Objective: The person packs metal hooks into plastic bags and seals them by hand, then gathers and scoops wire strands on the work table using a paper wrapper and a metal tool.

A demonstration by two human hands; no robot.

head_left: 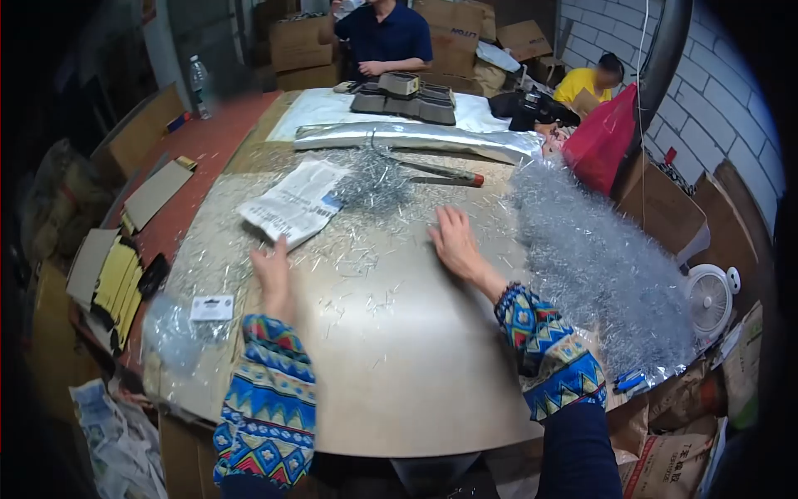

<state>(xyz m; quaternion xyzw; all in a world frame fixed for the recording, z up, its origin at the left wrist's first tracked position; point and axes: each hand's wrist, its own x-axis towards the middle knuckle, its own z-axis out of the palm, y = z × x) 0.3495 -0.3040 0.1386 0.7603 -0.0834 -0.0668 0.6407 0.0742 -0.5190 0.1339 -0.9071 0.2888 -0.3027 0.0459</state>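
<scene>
My left hand (273,270) is at the near edge of a printed white paper packet (295,200), its thumb and fingers meeting at the packet's lower corner. Resting on the board (399,358), my right hand (457,245) has its fingers spread and holds nothing. Thin silvery pins (357,264) lie scattered between and around the hands. Just beyond the packet is a tangled clump of the same pins (374,181). A large heap of silvery pins (603,266) covers the right side of the table.
A long tool with a red tip (449,175) lies behind the clump. Farther back are a foil roll (416,139) and dark stacked blocks (407,98). A small white fan (709,298) stands at the right. Two people (384,37) are at the back.
</scene>
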